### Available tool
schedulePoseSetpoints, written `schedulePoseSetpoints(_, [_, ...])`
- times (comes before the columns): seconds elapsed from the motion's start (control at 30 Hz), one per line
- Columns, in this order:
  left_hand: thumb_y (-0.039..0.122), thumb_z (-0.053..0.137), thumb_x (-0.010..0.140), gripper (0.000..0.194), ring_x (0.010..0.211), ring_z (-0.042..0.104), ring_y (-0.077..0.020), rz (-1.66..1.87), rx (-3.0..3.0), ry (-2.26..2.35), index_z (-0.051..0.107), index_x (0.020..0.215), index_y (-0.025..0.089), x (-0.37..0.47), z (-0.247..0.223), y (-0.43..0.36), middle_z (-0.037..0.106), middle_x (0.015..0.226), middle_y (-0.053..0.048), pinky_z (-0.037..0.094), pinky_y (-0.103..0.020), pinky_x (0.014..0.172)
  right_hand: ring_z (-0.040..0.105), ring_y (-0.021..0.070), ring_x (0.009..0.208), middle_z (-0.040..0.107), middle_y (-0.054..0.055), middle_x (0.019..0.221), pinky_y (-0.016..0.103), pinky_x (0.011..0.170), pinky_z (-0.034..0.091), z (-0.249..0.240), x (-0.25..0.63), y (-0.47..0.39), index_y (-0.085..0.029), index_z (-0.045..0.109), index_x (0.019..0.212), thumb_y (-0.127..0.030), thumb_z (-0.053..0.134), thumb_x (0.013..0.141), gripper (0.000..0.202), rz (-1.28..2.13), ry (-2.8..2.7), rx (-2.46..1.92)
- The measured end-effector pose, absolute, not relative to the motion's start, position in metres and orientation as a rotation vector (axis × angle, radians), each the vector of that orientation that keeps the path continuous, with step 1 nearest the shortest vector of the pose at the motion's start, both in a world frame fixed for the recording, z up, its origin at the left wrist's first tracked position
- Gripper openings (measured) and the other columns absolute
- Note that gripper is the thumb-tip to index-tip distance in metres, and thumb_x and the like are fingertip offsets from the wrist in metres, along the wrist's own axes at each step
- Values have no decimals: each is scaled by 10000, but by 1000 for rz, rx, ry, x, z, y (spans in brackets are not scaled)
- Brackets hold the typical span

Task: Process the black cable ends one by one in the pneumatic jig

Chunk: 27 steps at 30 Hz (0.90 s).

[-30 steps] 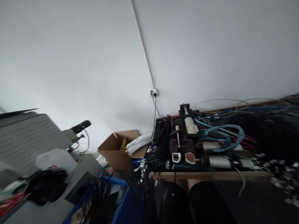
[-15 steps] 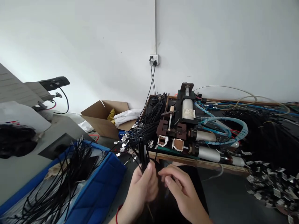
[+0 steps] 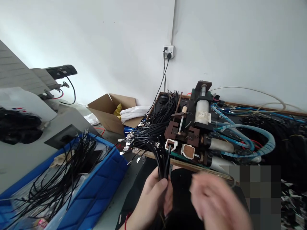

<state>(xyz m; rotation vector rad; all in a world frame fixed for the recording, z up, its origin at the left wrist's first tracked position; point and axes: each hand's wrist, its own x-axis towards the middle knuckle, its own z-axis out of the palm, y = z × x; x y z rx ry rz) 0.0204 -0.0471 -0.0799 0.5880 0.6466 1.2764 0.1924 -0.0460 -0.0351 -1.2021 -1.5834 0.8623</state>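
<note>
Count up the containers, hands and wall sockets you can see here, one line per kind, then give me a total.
Blue plastic bin: 1
Cardboard box: 1
Hands: 2, the left hand gripping a bundle of black cables, the right hand blurred beside it
Wall socket: 1
Total: 5

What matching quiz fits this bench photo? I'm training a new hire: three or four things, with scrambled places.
Things:
1. cable bundle
2. cardboard box
3. socket
4. blue bin

Places:
a. on the wall
b. on the floor by the wall, behind the bin
c. in the left hand
d. at the lower left, holding loose black cables

Pairs: 1-c, 2-b, 3-a, 4-d
</note>
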Motion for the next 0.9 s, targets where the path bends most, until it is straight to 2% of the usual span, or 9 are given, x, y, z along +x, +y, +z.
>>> schedulePoseSetpoints(0.07, [552,764,931,352,352,432,-80,1281,639,774,660,1041,234,21,-77,-49,582,585,58,341,-182,349,634,219,592,698,57,804,348,495,510,-42,163,-38,-294,758,1036,-455,637,1022,202,958,-1514,-1179])
schedulePoseSetpoints(0.13, [573,801,896,417,377,457,-84,1267,670,912,672,1099,232,20,-71,-50,629,631,38,349,-191,361,626,203,620,673,42,781,312,526,505,-48,145,-30,-250,748,964,-391,665,1010,170,989,-1526,-1105])
schedulePoseSetpoints(0.3, [481,926,792,469,403,395,-66,1226,693,1059,718,1133,235,22,-60,-49,622,633,49,324,-192,374,607,205,640,646,37,744,311,566,469,-55,142,-27,-236,695,815,-365,684,999,225,917,-1462,-1127])
schedulePoseSetpoints(0.37, [493,927,785,470,430,450,-86,1225,684,1070,748,1129,227,23,-62,-48,653,668,27,367,-202,389,588,203,630,620,33,730,312,565,473,-56,144,-29,-237,682,788,-389,670,1008,268,957,-1394,-1136])
schedulePoseSetpoints(0.43, [517,912,796,443,516,560,-132,1269,671,1067,786,1096,216,22,-67,-48,703,726,-11,470,-231,455,596,203,634,628,41,759,302,545,488,-59,144,-30,-235,702,804,-416,662,1015,281,1059,-1305,-1108])
schedulePoseSetpoints(0.5, [497,903,816,383,663,660,-185,1320,673,1074,818,1066,220,21,-72,-48,754,807,-43,578,-279,601,607,199,626,653,52,796,289,511,497,-64,142,-30,-232,734,837,-433,654,1023,285,1160,-1207,-1085])
schedulePoseSetpoints(0.6, [444,930,798,322,790,719,-223,1342,692,1128,845,1020,228,21,-76,-49,795,848,-53,629,-324,771,615,198,613,679,59,785,288,510,507,-70,140,-29,-228,775,838,-402,661,1024,279,1099,-1180,-1098])
schedulePoseSetpoints(0.8, [434,1021,633,380,795,773,-259,1489,511,1281,827,846,184,27,-74,-48,814,798,-60,653,-310,749,673,185,660,714,52,774,267,600,540,-77,134,-31,-224,802,883,-227,688,999,163,729,-1232,-1018])
schedulePoseSetpoints(0.9, [405,1028,615,368,689,752,-223,1497,509,1258,802,789,172,20,-77,-46,798,746,-51,644,-279,663,556,100,473,722,46,798,216,435,422,-81,129,-34,-210,794,899,-314,710,1009,174,1029,-1022,-979])
